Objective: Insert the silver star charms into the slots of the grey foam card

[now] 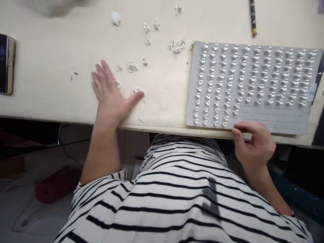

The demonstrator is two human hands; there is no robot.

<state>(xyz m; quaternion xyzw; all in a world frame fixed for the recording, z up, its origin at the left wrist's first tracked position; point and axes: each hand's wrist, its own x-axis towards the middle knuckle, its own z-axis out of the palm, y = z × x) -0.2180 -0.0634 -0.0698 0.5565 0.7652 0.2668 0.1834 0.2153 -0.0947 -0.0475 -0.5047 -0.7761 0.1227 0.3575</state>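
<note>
Grey ring board (278, 114), long axis left-to-right

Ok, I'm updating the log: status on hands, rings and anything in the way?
Left hand open beside loose rings. Right hand curled at near edge of grey board, grip unclear. Board's lower right unfilled. Nothing seen between right hand and board.

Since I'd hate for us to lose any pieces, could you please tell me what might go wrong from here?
The left hand is spread beside loose rings and might knock some away. The gray board lies close to the front edge of the table, so the right hand there could nudge it.
</note>
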